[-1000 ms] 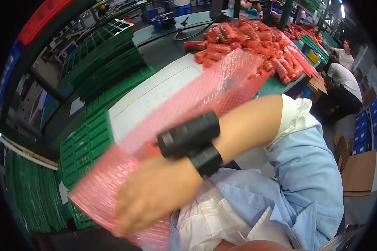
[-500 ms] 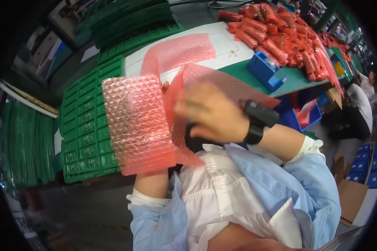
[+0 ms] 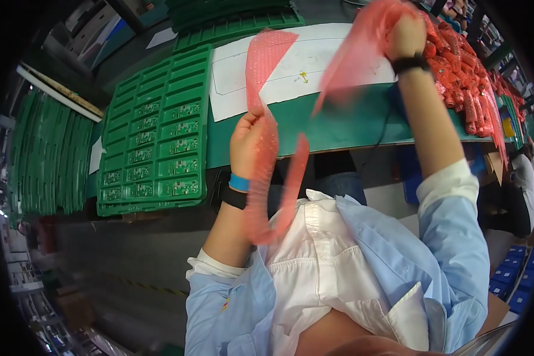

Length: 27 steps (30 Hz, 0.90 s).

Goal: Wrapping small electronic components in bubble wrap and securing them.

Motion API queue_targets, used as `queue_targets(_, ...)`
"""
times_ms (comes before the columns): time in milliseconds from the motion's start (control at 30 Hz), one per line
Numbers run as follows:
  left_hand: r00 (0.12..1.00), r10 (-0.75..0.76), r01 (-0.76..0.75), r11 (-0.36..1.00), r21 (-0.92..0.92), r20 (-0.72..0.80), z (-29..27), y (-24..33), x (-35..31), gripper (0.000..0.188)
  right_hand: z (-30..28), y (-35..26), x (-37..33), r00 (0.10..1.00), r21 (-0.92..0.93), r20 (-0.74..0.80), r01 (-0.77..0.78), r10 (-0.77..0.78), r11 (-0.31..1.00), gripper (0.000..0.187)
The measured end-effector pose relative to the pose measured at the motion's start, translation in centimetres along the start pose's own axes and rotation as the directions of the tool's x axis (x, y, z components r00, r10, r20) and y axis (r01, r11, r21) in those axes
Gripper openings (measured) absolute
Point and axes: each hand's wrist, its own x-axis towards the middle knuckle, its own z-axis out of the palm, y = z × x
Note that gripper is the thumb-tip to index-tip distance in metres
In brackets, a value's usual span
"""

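Gripping a pink bubble-film strip (image 3: 271, 56) in the left hand (image 3: 246, 142) and a blurred pink plastic sheet (image 3: 359, 50) in the right hand (image 3: 407, 38), beside apparently finished red plastic-wrapped rolls (image 3: 466, 86), with bare green circuit boards (image 3: 183, 145) remaining in a green rectangular plastic tray (image 3: 187, 68) leftward of the left hand.

Front tray (image 3: 187, 67): left on the surface (image 3: 344, 126), circuit boards (image 3: 184, 128) inside
Sheet (image 3: 228, 71): right of the front tray
Bubble wrap (image 3: 268, 50): partly over the sheet
Bundles (image 3: 457, 74): right of the sheet
Rear trays (image 3: 228, 13): behind the sheet
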Motion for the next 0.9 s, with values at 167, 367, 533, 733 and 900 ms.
queue_targets(167, 0.990, 0.132, -0.135, 0.990, 0.046, 0.050, 1.7, -0.9, -0.5, 0.025, 3.5, 8.0, 9.8, 0.903, -0.397, -0.051, 0.373, -0.426, 0.839, 0.039)
queue_targets(367, 0.955, 0.272, -0.296, 0.852, 0.431, 0.118, 0.0, -1.2, -2.3, 0.033, 5.9, 4.5, -4.7, 0.677, -0.195, 0.728, 0.354, -0.106, 0.915, 0.058)
queue_targets(533, 0.801, 0.420, -0.562, 0.287, 0.776, 0.426, 1.9, -0.6, -4.6, 0.037, 0.1, -10.2, -11.2, 0.096, -0.104, 0.956, -0.774, 0.279, 0.624, 0.052)
queue_targets(733, 0.730, 0.153, -0.682, 0.096, 0.725, 0.666, 1.5, -4.2, -5.0, 0.037, -1.3, -10.9, -14.5, 0.372, 0.255, 0.920, -0.807, 0.123, 0.533, 0.033)
queue_targets(900, 0.850, -0.184, -0.497, 0.032, 0.867, 0.493, -3.8, -7.7, -3.7, 0.036, -1.8, -8.4, -16.1, 0.252, 0.204, 0.959, -0.930, 0.128, 0.305, 0.023)
